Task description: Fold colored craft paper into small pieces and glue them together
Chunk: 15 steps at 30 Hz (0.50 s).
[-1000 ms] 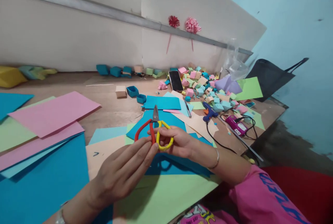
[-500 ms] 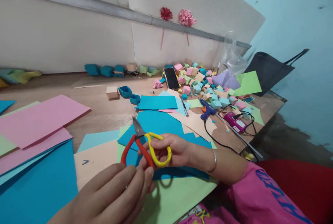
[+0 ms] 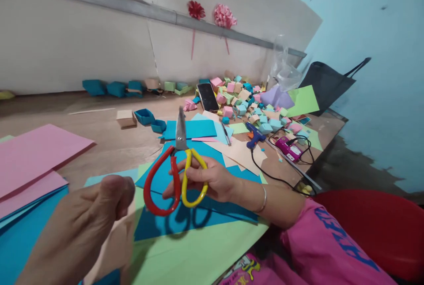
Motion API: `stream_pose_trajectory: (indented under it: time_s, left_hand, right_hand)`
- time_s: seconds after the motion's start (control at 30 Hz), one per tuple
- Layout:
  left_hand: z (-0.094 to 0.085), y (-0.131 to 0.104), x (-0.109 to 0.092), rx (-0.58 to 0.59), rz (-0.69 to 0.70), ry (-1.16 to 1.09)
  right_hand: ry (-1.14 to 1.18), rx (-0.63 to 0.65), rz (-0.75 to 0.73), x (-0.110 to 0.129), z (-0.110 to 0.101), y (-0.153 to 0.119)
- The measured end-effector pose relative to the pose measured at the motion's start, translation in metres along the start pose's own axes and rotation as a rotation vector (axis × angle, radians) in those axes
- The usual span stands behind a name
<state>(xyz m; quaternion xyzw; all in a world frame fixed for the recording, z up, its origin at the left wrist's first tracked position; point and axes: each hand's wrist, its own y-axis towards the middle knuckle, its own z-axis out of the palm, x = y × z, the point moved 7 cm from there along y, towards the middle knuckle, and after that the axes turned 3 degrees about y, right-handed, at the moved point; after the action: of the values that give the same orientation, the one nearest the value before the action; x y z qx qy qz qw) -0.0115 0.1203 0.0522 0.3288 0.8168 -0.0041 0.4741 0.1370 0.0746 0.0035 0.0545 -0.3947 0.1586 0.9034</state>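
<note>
My right hand (image 3: pixel 215 180) holds a pair of scissors (image 3: pixel 180 133) by the yellow handle, thumb resting across it and fingers behind. The blades point up and away, nearly together, and the red handle hangs free on the left. To the left of the scissors, apart from them, is my left hand (image 3: pixel 76 225), its fingers curled in and closed; I see nothing in them. Under both hands lie sheets of coloured paper: blue paper (image 3: pixel 155 223), light green paper (image 3: pixel 185 254) and peach paper (image 3: pixel 114 243).
Pink sheets (image 3: pixel 43 157) lie at the left. Small folded paper boxes (image 3: pixel 145 116) stand toward the wall, with a large heap of paper cubes (image 3: pixel 243 95) beside a phone (image 3: pixel 208 96). A blue glue gun (image 3: pixel 254 136) with its cord and a purple power strip (image 3: pixel 289 148) lie right.
My left hand has come off the red handle and moved left. The scissors have turned more upright in my right hand, and the view has shifted right.
</note>
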Motion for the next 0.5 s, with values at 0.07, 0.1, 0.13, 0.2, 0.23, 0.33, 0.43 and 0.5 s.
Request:
stream_pose_trajectory:
  time_s: [0.07, 0.1, 0.13, 0.2, 0.23, 0.33, 0.43, 0.5]
  left_hand:
    - [0.022, 0.001, 0.014, 0.153, -0.238, -0.164]
    - [0.035, -0.003, 0.018, 0.232, -0.352, -0.210]
    - [0.045, -0.007, 0.021, 0.296, -0.452, -0.260]
    - [0.057, -0.016, 0.025, 0.331, -0.607, -0.375]
    - [0.059, -0.019, 0.027, 0.309, -0.654, -0.427]
    - [0.053, -0.022, 0.026, 0.206, -0.682, -0.507]
    - [0.050, -0.020, 0.020, 0.205, -0.644, -0.529]
    - [0.049, -0.018, 0.017, 0.178, -0.634, -0.577]
  right_hand:
    - [-0.025, -0.095, -0.092, 0.006, -0.006, 0.000]
    - [-0.030, -0.143, -0.108, 0.006, -0.010, 0.001]
    - [-0.033, -0.185, -0.113, 0.005, -0.013, 0.001]
    - [-0.034, -0.209, -0.101, 0.002, -0.017, 0.002]
    - [-0.027, -0.196, -0.090, 0.001, -0.018, 0.002]
    - [0.019, -0.166, -0.060, -0.001, -0.019, 0.003]
    - [0.034, -0.194, -0.057, 0.000, -0.023, 0.002]
    - [0.010, -0.226, -0.067, 0.000, -0.027, 0.002]
